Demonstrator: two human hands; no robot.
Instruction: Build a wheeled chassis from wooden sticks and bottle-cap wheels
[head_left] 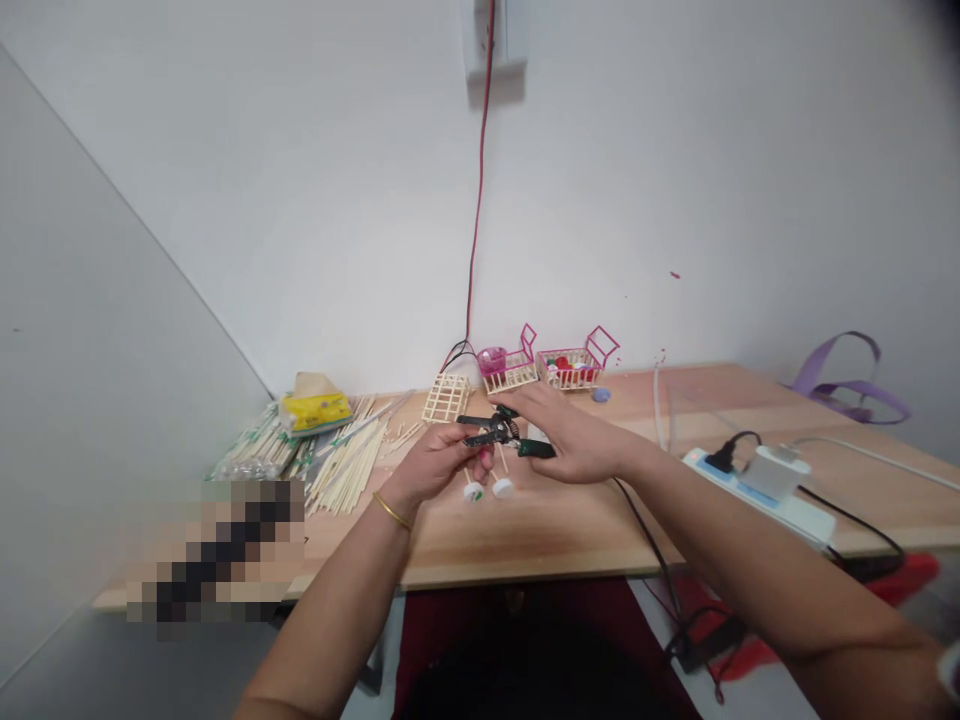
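Note:
My right hand (559,430) is wrapped round a pair of wire-stripper pliers (498,432) with black jaws, a coil spring and dark green handles. The jaws point left, over the fingertips of my left hand (437,468). Those fingers are closed in a pinch on thin wooden sticks (504,460). Two white bottle caps (502,488) sit at the sticks' lower ends, just above the tabletop. The jaws and fingers overlap, so whether a stick lies between the blades is hidden.
Behind my hands stand a wooden stick lattice (448,398) and two small stick-built carts (573,368) with pink handles. Loose sticks (352,462) and a yellow packet (315,411) lie left. A power strip (765,500) with plugs and cables occupies the right; a blue lump (601,395) is near the wall.

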